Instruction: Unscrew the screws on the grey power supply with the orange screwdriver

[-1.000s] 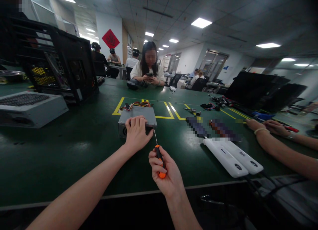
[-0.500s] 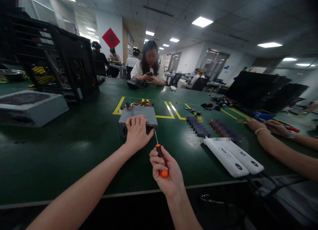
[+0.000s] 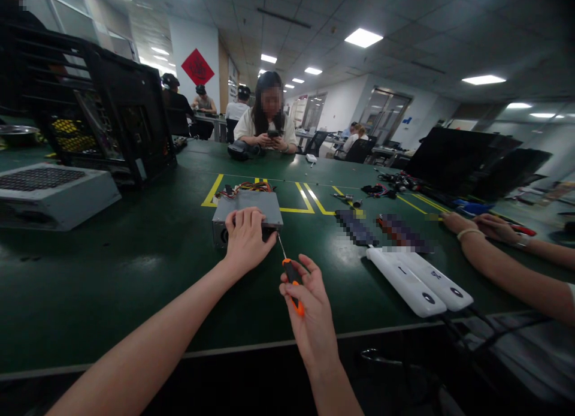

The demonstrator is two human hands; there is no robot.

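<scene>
A grey metal computer power supply (image 3: pixel 251 203) stands on the green table, with a bundle of coloured cables (image 3: pixel 245 190) behind it. My left hand (image 3: pixel 246 239) grips its near side, fingers over the top edge and thumb toward the right corner. In my right hand (image 3: pixel 309 308) is a screwdriver (image 3: pixel 291 274) with an orange and black handle, held by thumb and fingers. Its shaft points up to the unit's near right corner, by my left thumb. Whether the tip sits in a screw is too small to tell.
On the left stand another power supply (image 3: pixel 58 194) and a black computer case (image 3: pixel 99 110). Two white devices (image 3: pixel 408 281) with cables lie at right, beside a co-worker's hands (image 3: pixel 458 222). Yellow tape (image 3: pixel 294 210) marks the table (image 3: pixel 135 296). A person (image 3: pixel 269 119) sits opposite, holding a phone.
My right hand has loosened and shifted its fingers round the screwdriver handle, index finger now lifted away. The left hand stays on the power supply. The view has shifted slightly.
</scene>
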